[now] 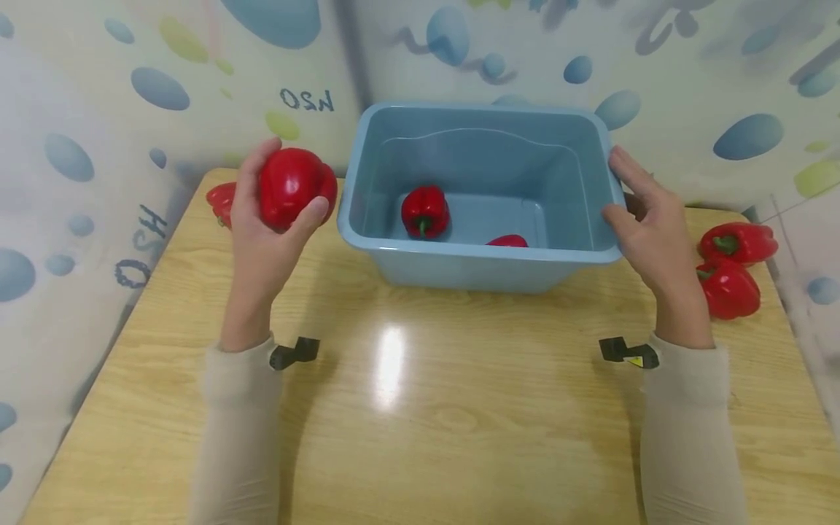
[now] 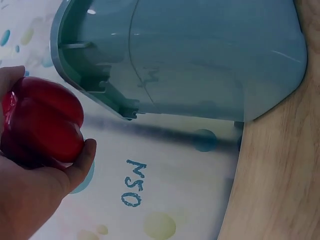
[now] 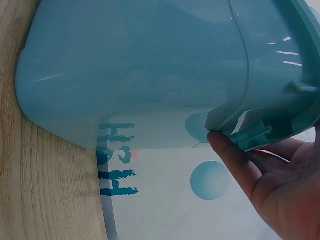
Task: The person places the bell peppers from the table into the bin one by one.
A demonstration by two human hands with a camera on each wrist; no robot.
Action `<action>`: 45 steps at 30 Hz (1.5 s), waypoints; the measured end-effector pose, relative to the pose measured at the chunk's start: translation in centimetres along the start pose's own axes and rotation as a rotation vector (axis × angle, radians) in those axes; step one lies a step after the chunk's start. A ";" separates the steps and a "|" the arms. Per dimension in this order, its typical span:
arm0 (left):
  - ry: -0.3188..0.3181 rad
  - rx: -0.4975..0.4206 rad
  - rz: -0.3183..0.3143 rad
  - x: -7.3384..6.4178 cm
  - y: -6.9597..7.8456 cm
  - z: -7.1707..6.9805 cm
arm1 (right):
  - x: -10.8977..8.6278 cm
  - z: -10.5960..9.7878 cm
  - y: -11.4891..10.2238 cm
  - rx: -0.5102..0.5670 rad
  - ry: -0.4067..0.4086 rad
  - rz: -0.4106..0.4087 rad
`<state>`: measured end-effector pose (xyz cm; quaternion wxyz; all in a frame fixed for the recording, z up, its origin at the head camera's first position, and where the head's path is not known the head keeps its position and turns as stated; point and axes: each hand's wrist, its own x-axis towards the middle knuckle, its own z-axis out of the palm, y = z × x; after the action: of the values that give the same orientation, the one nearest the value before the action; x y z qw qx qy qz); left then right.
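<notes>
My left hand grips a red bell pepper in the air, just left of the blue plastic bin. In the left wrist view the thumb and fingers wrap the same pepper, near the bin's rim. At the bin's right end, my right hand holds the rim between thumb and fingers; the right wrist view shows the thumb against the bin wall. Inside the bin lies one red bell pepper, and part of another red pepper shows above the front rim, its rest hidden.
Right of the bin, two red bell peppers lie together on the wooden table. Behind my left hand a further red pepper is partly hidden. A patterned wall stands close behind the bin.
</notes>
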<state>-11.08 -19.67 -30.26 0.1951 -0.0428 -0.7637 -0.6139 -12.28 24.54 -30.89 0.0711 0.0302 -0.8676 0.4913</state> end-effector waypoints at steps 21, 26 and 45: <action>-0.024 -0.106 0.114 0.6 0.0 1.9 | 0.1 0.0 -0.2 0.015 0.011 -0.015; -0.047 -0.156 0.124 0.7 -0.2 2.1 | 0.1 0.0 -0.1 0.006 0.011 -0.014; -0.109 -0.174 0.208 1.1 -0.7 3.3 | 0.0 0.1 0.0 0.003 0.014 -0.007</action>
<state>-13.12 -16.89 -31.07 0.2117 -0.1719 -0.7084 -0.6510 -12.26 24.44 -30.98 0.0789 0.0299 -0.8663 0.4923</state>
